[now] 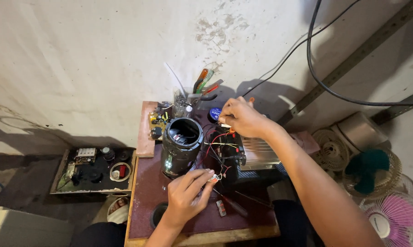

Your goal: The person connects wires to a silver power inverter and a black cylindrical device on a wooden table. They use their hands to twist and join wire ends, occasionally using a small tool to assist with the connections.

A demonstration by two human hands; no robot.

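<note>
Left hand (187, 194) pinches a small wired part (214, 177) at its fingertips; right hand (241, 116) grips an orange-handled tool (251, 100). The thin wires (220, 146) run taut just beyond the left fingers, so a tug could snap one loose or tip the black cylinder (181, 146) beside them.

wall: stained white plaster (101, 55), twelve o'clock
table: small maroon-topped (147, 192), six o'clock
fans: stacked (389, 215), four o'clock

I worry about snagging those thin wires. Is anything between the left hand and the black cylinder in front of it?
Nothing solid. The left hand pinches a small part at the ends of the thin wires, just in front of the black cylinder. Only those loose wires run nearby, to its right.
</note>
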